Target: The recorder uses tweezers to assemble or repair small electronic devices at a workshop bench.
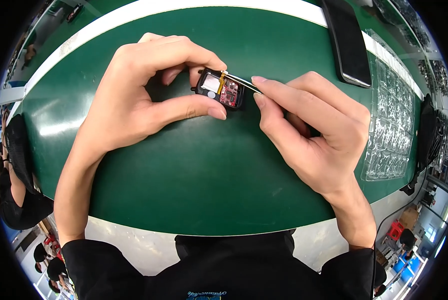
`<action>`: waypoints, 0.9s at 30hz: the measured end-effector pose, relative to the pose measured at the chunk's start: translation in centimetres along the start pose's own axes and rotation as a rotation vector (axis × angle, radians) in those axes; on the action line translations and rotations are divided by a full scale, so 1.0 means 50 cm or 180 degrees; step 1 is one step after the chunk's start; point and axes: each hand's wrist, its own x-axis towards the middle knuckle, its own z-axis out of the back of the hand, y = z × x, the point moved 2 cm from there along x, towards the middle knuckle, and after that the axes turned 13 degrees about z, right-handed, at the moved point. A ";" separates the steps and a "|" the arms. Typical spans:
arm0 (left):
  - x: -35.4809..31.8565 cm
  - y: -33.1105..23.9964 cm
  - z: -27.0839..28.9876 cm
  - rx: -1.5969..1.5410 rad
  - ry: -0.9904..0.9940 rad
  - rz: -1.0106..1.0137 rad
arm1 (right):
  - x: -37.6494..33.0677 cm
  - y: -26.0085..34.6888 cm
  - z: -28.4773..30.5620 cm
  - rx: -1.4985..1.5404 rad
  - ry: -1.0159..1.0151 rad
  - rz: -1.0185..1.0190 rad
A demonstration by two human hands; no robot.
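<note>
Between the thumb and fingers of my left hand (pixel 139 95) is a small black electronic device housing (pixel 238 101), held a little above the table and tilted. Its inside faces up, showing a red circuit board (pixel 230 93), a silver-white block (pixel 210 82), a pale round disc (pixel 211 94) and an amber flex strip (pixel 221 83). My right hand (pixel 319 120) pinches a pair of thin metal tweezers (pixel 244 81). Their tips reach the housing's upper edge near the flex strip, beside my left index fingertip. Whether the tips grip anything is too small to tell.
A green work table (pixel 209 185) with a pale edge lies beneath my hands. At the far right rests a black slab-shaped object (pixel 348 45), beside a clear plastic tray (pixel 391 120) with moulded pockets. A dark cable (pixel 384 225) hangs at the right. Other people sit beyond the left edge.
</note>
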 end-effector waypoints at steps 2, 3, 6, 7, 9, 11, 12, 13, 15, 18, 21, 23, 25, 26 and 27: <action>-0.001 0.005 0.004 -0.0060 0.0060 -0.0099 | -0.001 -0.001 0.000 0.0034 -0.0008 -0.0011; 0.001 0.009 0.003 -0.0063 0.0067 -0.0101 | -0.001 -0.002 0.001 0.0038 -0.0016 -0.0011; 0.003 0.013 0.002 -0.0204 0.0123 -0.0115 | -0.001 0.000 0.001 -0.0001 0.0007 -0.0007; 0.003 0.011 0.003 -0.0201 0.0123 -0.0125 | 0.000 0.003 0.003 0.0001 0.0003 -0.0005; 0.003 0.010 0.003 -0.0199 0.0125 -0.0135 | 0.000 0.009 0.008 -0.0076 0.0068 0.0020; 0.003 0.010 0.002 -0.0175 0.0102 -0.0130 | -0.002 0.010 0.006 -0.0130 0.0047 0.0023; 0.003 0.009 0.001 -0.0179 0.0105 -0.0129 | -0.003 0.010 0.005 -0.0184 0.0028 0.0024; 0.004 0.009 -0.001 -0.0145 0.0085 -0.0136 | -0.004 0.010 0.004 -0.0186 0.0031 0.0020; 0.005 0.008 -0.002 -0.0110 0.0067 -0.0135 | -0.005 0.010 0.000 -0.0233 0.0014 0.0075; 0.004 0.006 0.000 -0.0089 0.0051 -0.0139 | -0.005 0.008 -0.004 -0.0246 -0.0006 0.0130; 0.003 0.009 0.003 -0.0042 0.0092 -0.0127 | -0.004 0.007 -0.001 -0.0136 0.0016 0.0030; 0.002 0.015 0.005 -0.0274 0.0200 -0.0084 | -0.003 0.006 0.005 0.0122 -0.0002 -0.0159; 0.002 0.022 0.012 -0.0311 0.0263 -0.0093 | 0.000 0.006 0.012 0.0395 -0.0025 -0.0343; 0.001 0.023 0.014 -0.0357 0.0323 -0.0101 | 0.002 0.005 0.014 0.0523 0.0075 -0.0546; 0.002 0.024 0.014 -0.0359 0.0328 -0.0105 | 0.001 0.003 0.015 0.0640 0.0180 -0.0757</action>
